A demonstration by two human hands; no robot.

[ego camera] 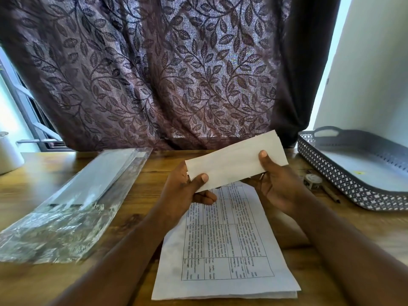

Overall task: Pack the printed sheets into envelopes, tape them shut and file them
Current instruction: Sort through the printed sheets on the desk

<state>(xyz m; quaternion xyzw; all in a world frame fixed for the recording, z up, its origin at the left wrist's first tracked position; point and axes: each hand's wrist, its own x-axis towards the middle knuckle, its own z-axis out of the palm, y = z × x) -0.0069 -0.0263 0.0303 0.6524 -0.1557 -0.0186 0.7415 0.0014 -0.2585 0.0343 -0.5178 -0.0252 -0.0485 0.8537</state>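
A wooden desk [66, 281] stands before a leaf-patterned curtain [154, 74]. Above its middle, both hands hold a folded white paper or envelope [236, 161], which one I cannot tell: the left hand [185, 191] pinches its near left corner, the right hand [278, 184] grips its right end. Printed sheets [225, 250] lie just beneath. A plastic envelope pack [72, 202] sits left; a tape roll [312, 181] and grey tray [357, 191] sit right. A loose pinch could probably let the paper slip or crease.
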